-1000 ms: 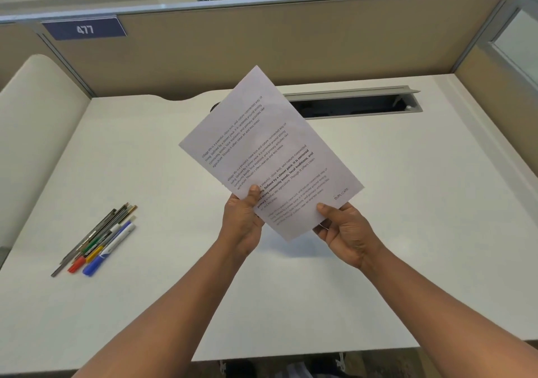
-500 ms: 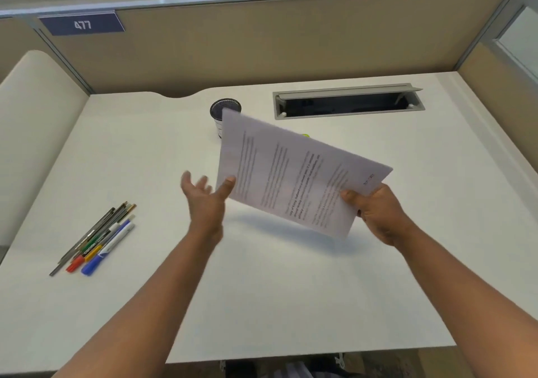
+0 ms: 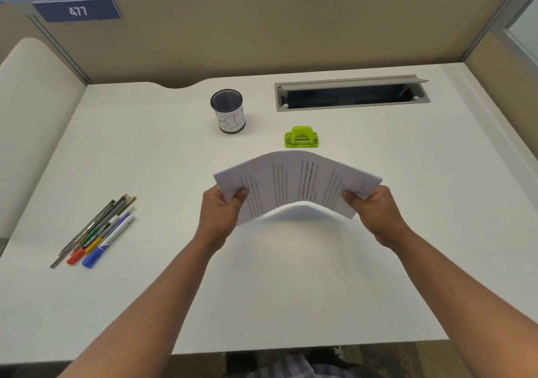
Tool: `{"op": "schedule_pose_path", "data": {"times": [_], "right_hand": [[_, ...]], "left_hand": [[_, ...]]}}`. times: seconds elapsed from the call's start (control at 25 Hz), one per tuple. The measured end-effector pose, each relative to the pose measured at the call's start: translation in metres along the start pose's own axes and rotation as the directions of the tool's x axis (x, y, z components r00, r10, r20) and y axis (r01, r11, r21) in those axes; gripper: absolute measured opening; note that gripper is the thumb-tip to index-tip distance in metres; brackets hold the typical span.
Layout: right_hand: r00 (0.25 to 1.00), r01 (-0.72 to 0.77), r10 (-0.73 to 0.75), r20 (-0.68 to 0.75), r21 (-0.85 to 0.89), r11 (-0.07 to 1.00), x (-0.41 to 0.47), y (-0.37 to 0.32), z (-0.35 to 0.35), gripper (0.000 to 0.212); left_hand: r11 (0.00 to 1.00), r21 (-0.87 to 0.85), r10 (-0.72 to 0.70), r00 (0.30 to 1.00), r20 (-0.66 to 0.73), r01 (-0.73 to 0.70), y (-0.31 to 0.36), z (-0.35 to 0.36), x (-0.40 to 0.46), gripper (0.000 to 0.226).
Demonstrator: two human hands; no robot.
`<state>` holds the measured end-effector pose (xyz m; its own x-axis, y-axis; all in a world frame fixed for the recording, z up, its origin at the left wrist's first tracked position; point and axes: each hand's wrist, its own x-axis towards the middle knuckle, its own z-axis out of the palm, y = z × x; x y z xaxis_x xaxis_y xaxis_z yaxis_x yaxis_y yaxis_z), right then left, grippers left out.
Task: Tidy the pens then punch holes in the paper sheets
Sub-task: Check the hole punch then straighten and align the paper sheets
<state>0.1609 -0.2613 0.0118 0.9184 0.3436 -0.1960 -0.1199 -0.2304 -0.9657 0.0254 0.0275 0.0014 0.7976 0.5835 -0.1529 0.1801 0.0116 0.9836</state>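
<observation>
Paper sheets: you hold the paper sheets above the middle of the white desk, printed side up, turned sideways and bowed upward in an arch; their shadow falls on the desk beneath.
Left hand: your left hand grips the left end of the sheets, thumb on top and fingers curled underneath.
Right hand: your right hand grips the right end the same way, thumb pressed on the printed face.
Hole punch: the green hole punch stands on the desk just beyond the far edge of the sheets, not touching them.
Pens: the pens lie in a loose bundle at the near left, well apart from your hands, caps toward you.
Pen holder: the black mesh cup with a white label stands upright to the left of the punch, farther back.
Cable tray: the open grey cable tray is set into the desk at the far right.
Partition: a blue plate reading 477 sits at the far left.
</observation>
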Motion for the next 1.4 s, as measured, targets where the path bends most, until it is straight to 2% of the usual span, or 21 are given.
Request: {"op": "schedule_pose_path", "data": {"times": [0.28, 0.48, 0.88, 1.0, 1.04, 1.12, 1.16, 1.2, 1.24, 1.32, 1.36, 1.4], "right_hand": [[0.999, -0.008, 0.007, -0.047, -0.024, 1.000, -0.007, 0.010, 0.008, 0.029], [0.998, -0.028, 0.027, -0.048, -0.023, 0.999, -0.010, 0.013, 0.007, 0.030], [0.998, -0.030, 0.030, -0.049, 0.008, 1.000, 0.000, 0.006, 0.001, 0.029], [0.989, -0.016, 0.023, -0.145, 0.046, 0.999, 0.005, 0.002, -0.001, 0.029], [0.976, -0.026, 0.036, -0.216, 0.049, 0.998, 0.005, 0.003, 0.000, 0.038], [0.927, -0.132, 0.174, -0.332, 0.146, 0.980, 0.002, 0.001, 0.008, 0.078], [0.914, -0.183, 0.265, -0.307, 0.273, 0.945, 0.001, -0.001, 0.015, 0.094], [0.918, -0.213, 0.327, -0.223, 0.418, 0.883, -0.001, -0.002, 0.021, 0.101], [0.930, -0.248, 0.354, -0.100, 0.540, 0.804, -0.003, -0.004, 0.028, 0.096], [0.944, -0.308, 0.305, 0.122, 0.653, 0.692, -0.008, -0.012, 0.043, 0.058], [0.950, -0.306, 0.265, 0.167, 0.672, 0.674, -0.009, -0.015, 0.050, 0.039], [0.954, -0.297, 0.235, 0.185, 0.689, 0.661, -0.009, -0.017, 0.057, 0.029]], "left_hand": [[0.999, 0.039, 0.035, 0.995, -0.091, -0.032, -0.010, 0.010, -0.009, 0.023], [0.999, 0.041, -0.019, 0.999, -0.041, 0.021, -0.015, 0.012, -0.010, 0.017], [0.997, -0.024, -0.070, 0.997, 0.031, 0.071, -0.008, 0.007, -0.003, 0.023], [0.990, -0.096, -0.098, 0.994, 0.038, 0.101, -0.002, 0.005, 0.002, 0.021], [0.983, -0.140, -0.114, 0.993, 0.040, 0.118, -0.001, 0.006, 0.004, 0.019], [0.952, -0.259, -0.156, 0.987, 0.048, 0.163, 0.002, 0.008, 0.006, 0.020], [0.929, -0.319, -0.181, 0.982, 0.057, 0.190, 0.003, 0.011, 0.006, 0.022], [0.901, -0.375, -0.206, 0.976, 0.068, 0.216, 0.004, 0.014, 0.006, 0.023], [0.873, -0.425, -0.226, 0.971, 0.079, 0.238, 0.004, 0.019, 0.005, 0.025], [0.819, -0.503, -0.259, 0.960, 0.104, 0.276, 0.004, 0.029, 0.001, 0.026], [0.789, -0.539, -0.275, 0.954, 0.118, 0.295, 0.005, 0.034, 0.000, 0.027], [0.761, -0.570, -0.289, 0.948, 0.132, 0.311, 0.006, 0.039, -0.002, 0.029]]}}
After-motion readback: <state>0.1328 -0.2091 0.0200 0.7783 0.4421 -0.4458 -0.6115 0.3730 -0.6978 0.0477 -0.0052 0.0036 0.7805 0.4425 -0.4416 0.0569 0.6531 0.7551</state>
